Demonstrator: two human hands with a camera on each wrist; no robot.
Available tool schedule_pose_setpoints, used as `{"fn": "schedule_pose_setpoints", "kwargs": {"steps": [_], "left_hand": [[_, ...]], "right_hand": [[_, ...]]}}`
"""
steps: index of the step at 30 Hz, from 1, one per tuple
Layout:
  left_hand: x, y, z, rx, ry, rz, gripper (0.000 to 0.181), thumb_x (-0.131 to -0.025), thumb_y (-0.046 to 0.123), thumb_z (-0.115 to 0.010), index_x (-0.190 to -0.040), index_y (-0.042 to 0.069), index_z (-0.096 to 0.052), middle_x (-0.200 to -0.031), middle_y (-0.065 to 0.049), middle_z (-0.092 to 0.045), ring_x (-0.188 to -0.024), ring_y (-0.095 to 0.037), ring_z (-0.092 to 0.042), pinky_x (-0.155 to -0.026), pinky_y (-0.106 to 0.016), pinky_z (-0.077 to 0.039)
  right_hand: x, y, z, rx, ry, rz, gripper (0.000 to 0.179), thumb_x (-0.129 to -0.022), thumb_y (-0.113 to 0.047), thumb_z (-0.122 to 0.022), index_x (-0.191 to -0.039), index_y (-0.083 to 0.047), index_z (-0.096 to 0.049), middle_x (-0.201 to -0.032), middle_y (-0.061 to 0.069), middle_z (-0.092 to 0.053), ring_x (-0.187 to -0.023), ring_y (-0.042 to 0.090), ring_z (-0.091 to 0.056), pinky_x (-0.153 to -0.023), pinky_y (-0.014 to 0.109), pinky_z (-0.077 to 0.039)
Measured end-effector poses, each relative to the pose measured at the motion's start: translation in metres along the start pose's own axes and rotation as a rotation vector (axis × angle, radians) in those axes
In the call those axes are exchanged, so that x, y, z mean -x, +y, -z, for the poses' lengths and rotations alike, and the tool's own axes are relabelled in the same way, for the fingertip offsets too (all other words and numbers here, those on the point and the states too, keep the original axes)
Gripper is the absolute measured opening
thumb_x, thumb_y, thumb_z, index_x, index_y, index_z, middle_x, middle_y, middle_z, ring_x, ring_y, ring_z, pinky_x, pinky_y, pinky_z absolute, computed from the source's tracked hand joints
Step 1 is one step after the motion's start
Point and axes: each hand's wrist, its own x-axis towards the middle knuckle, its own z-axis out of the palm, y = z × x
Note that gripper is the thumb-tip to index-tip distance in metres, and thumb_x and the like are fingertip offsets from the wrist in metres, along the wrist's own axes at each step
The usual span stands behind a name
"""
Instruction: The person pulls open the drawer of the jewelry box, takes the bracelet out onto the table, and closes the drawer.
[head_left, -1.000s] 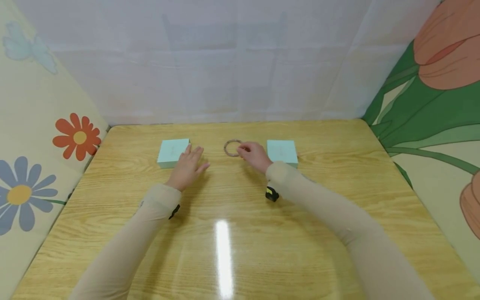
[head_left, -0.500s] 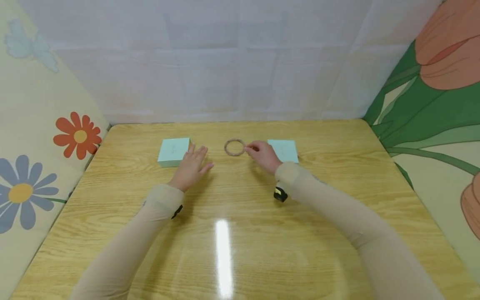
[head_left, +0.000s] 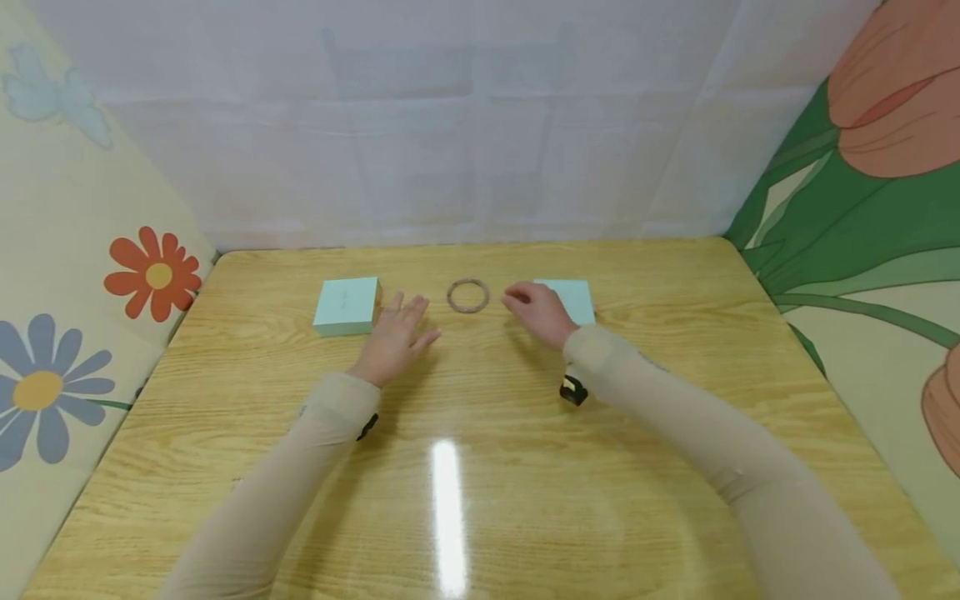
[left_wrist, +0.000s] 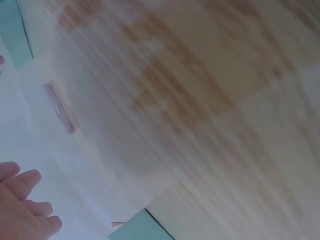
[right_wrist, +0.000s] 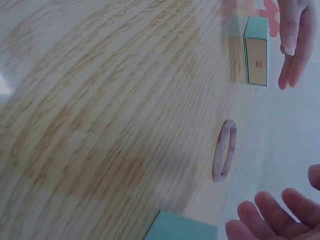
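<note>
A mottled pinkish-brown bangle (head_left: 468, 296) lies flat on the wooden table between my two hands. My left hand (head_left: 393, 340) has its fingers spread, just right of a pale turquoise box (head_left: 347, 306), and holds nothing. To the right of the bangle, my right hand (head_left: 542, 314) is bent at the fingers, with a gap between fingertips and bangle. It partly covers a second turquoise box (head_left: 573, 298). In the right wrist view, the bangle (right_wrist: 225, 150) is apart from the loosely curved fingers (right_wrist: 272, 212). That view also shows the left box's drawer front (right_wrist: 257, 61) with a small tab.
The glossy wooden table (head_left: 480, 400) ends at a white cloth backdrop (head_left: 450, 150). Painted panels with flowers stand along both sides, a red flower (head_left: 159, 275) on the left and a large tulip (head_left: 900, 92) on the right.
My right hand has drawn away from the bangle toward the right, its fingertips now apart from it. My left hand has shifted slightly right, uncovering more of the left box. The bangle stays put.
</note>
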Motion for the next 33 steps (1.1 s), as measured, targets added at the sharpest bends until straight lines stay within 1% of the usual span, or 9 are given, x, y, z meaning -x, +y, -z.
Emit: {"fn": "schedule_pose_setpoints", "kwargs": {"steps": [3, 8, 13, 22, 26, 33], "left_hand": [[-0.001, 0.001, -0.002, 0.003, -0.004, 0.0, 0.064, -0.102, 0.032, -0.052, -0.147, -0.009, -0.031, -0.151, -0.025, -0.031, -0.144, -0.045, -0.011, -0.117, -0.058, -0.011], [-0.001, 0.005, -0.006, 0.002, -0.006, 0.0, 0.063, -0.101, 0.031, -0.053, -0.146, -0.009, -0.033, -0.151, -0.025, -0.032, -0.143, -0.046, -0.012, -0.116, -0.059, -0.012], [-0.001, 0.009, -0.01, 0.007, -0.007, -0.007, 0.062, -0.101, 0.031, -0.054, -0.145, -0.008, -0.036, -0.15, -0.025, -0.033, -0.143, -0.045, -0.013, -0.116, -0.059, -0.012], [-0.002, 0.016, -0.012, 0.025, 0.003, -0.025, 0.061, -0.102, 0.031, -0.052, -0.146, -0.008, -0.036, -0.15, -0.024, -0.034, -0.143, -0.045, -0.014, -0.117, -0.056, -0.013], [-0.003, 0.017, -0.014, 0.014, 0.008, -0.04, 0.061, -0.101, 0.03, -0.054, -0.144, -0.009, -0.037, -0.149, -0.025, -0.035, -0.143, -0.045, -0.015, -0.118, -0.056, -0.013], [-0.005, 0.021, -0.016, 0.013, 0.008, -0.055, 0.062, -0.101, 0.031, -0.054, -0.144, -0.009, -0.037, -0.15, -0.024, -0.034, -0.143, -0.045, -0.015, -0.117, -0.057, -0.014]], "right_hand": [[0.002, 0.001, 0.003, 0.009, -0.003, -0.002, 0.038, -0.101, -0.017, -0.052, -0.129, 0.009, -0.055, -0.128, 0.024, -0.059, -0.119, 0.035, -0.055, -0.103, 0.044, -0.045], [0.006, 0.001, 0.008, 0.02, 0.016, 0.018, 0.038, -0.1, -0.014, -0.053, -0.128, 0.011, -0.056, -0.127, 0.026, -0.058, -0.118, 0.038, -0.055, -0.103, 0.045, -0.045], [0.009, 0.007, 0.011, 0.037, 0.028, 0.033, 0.038, -0.1, -0.013, -0.052, -0.128, 0.012, -0.055, -0.128, 0.028, -0.057, -0.119, 0.039, -0.054, -0.105, 0.045, -0.044], [0.018, 0.009, 0.021, 0.032, -0.007, 0.004, 0.044, -0.103, -0.017, -0.049, -0.138, 0.01, -0.047, -0.14, 0.027, -0.048, -0.127, 0.041, -0.046, -0.108, 0.05, -0.039], [0.02, 0.012, 0.024, 0.023, -0.008, -0.002, 0.046, -0.103, -0.017, -0.049, -0.139, 0.009, -0.045, -0.142, 0.027, -0.045, -0.129, 0.042, -0.044, -0.109, 0.05, -0.037], [0.022, 0.017, 0.028, 0.037, -0.009, 0.002, 0.047, -0.103, -0.018, -0.049, -0.14, 0.01, -0.043, -0.144, 0.026, -0.043, -0.13, 0.041, -0.043, -0.111, 0.049, -0.035]]}}
